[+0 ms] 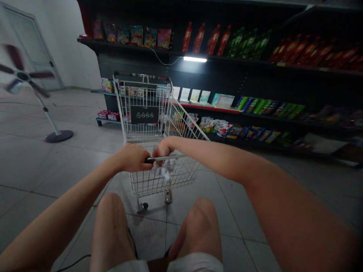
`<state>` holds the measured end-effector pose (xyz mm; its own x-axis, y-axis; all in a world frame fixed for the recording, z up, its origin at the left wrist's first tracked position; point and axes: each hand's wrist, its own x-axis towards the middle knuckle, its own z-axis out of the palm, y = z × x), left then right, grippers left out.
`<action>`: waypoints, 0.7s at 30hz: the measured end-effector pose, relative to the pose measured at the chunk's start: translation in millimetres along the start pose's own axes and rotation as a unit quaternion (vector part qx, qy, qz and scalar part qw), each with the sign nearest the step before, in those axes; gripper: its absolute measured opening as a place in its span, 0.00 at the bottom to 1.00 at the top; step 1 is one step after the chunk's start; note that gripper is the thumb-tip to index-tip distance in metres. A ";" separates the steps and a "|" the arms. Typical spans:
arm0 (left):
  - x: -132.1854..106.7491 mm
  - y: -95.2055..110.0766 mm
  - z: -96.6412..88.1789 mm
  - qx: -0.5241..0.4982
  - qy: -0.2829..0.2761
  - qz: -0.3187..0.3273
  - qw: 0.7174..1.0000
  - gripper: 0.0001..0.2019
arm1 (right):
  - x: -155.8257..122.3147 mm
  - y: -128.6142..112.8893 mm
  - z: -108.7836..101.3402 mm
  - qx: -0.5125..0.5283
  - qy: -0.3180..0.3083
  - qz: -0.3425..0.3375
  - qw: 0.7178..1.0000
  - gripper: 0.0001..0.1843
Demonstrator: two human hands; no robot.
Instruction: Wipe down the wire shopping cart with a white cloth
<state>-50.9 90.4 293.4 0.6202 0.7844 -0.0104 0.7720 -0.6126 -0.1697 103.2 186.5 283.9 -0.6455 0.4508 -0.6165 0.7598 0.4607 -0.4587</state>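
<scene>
A wire shopping cart (181, 177) stands before my knees, its low end toward me. My left hand (134, 156) is closed around the near rim, beside a black end piece (149, 160). Right next to it, my right hand (163, 149) reaches over the rim with its fingers curled. White crumpled material (166, 172), which looks like a cloth, hangs just under the right fingers inside the wires. The right fingertips are partly hidden, so their exact hold on it is unclear. A dark sign plate (144, 114) is fixed at the cart's far end.
Dark shelves (210, 79) line the wall behind the cart, carrying red bottles (213, 39), green bottles (248, 43), and snack packs (222, 127). A lit lamp (194, 59) hangs on them. A standing fan (24, 76) is at the left. Tiled floor (93, 158) surrounds the cart.
</scene>
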 end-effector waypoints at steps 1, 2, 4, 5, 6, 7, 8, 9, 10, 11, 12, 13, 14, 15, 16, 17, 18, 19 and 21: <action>-0.6 0.0 0.0 0.000 0.001 0.001 1.000 0.21 | -0.4 -0.3 -2.5 0.020 -0.053 0.012 0.998 0.19; -1.1 0.1 -0.2 -0.002 0.000 0.001 1.000 0.21 | -1.0 -0.1 -4.7 0.036 -0.094 0.022 0.995 0.22; -2.1 0.5 -0.9 -0.003 0.001 0.000 1.000 0.21 | -1.6 1.4 -5.8 0.047 -0.119 0.035 0.991 0.25; -2.6 0.9 -1.4 -0.002 0.001 -0.002 1.000 0.21 | -1.6 2.4 -4.4 0.042 -0.114 0.041 0.992 0.25; -3.1 1.3 -2.1 0.000 -0.001 -0.004 1.000 0.22 | -1.7 3.5 -2.3 0.029 -0.100 0.046 0.994 0.26; -3.6 1.8 -2.9 0.001 -0.003 -0.005 1.000 0.22 | -2.2 4.4 -0.2 0.017 -0.086 0.052 0.995 0.25; -4.0 2.2 -3.7 0.001 -0.005 -0.005 1.000 0.23 | -3.4 5.2 1.1 0.014 -0.081 0.055 0.995 0.25; -4.4 2.6 -4.4 0.000 -0.007 -0.003 1.000 0.23 | -5.1 5.8 1.3 0.022 -0.086 0.055 0.995 0.26; -4.8 2.8 -5.0 -0.002 -0.009 -0.002 1.000 0.23 | -7.2 6.2 0.4 0.040 -0.098 0.051 0.993 0.26; -5.0 2.9 -5.3 -0.003 -0.011 -0.001 1.000 0.22 | -9.3 6.8 -1.0 0.062 -0.113 0.045 0.991 0.27; -5.1 2.8 -5.5 -0.005 -0.011 -0.002 1.000 0.22 | -10.7 7.5 -2.4 0.080 -0.124 0.040 0.988 0.28; -5.2 2.7 -5.4 -0.006 -0.011 -0.003 1.000 0.21 | -11.2 8.3 -3.0 0.091 -0.128 0.038 0.987 0.28; -5.2 2.6 -5.3 -0.007 -0.011 -0.006 1.000 0.21 | -10.6 9.5 -2.6 0.090 -0.121 0.040 0.988 0.29; -5.3 2.5 -5.1 -0.006 -0.011 -0.008 1.000 0.21 | -9.3 10.7 -1.3 0.082 -0.108 0.045 0.990 0.28; -5.5 2.5 -4.9 -0.006 -0.010 -0.008 1.000 0.21 | -7.7 12.0 0.6 0.070 -0.095 0.053 0.992 0.28; -5.7 2.5 -4.7 -0.006 -0.009 -0.007 1.000 0.21 | -6.7 13.0 2.2 0.060 -0.082 0.057 0.993 0.27; -6.0 2.7 -4.7 -0.007 -0.007 -0.005 1.000 0.21 | -6.9 13.7 2.9 0.054 -0.075 0.058 0.994 0.26; -6.2 2.8 -4.7 -0.009 -0.007 -0.004 1.000 0.21 | -8.5 13.8 2.2 0.056 -0.076 0.054 0.994 0.26; -6.2 3.1 -4.8 -0.014 -0.007 -0.003 1.000 0.20 | -15.5 12.4 -3.1 0.074 -0.095 0.047 0.992 0.24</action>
<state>-51.7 83.2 297.7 0.6143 0.7887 -0.0229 0.7790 -0.6109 -0.1413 122.4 187.6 289.8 -0.5563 0.3283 -0.7634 0.8278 0.2997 -0.4743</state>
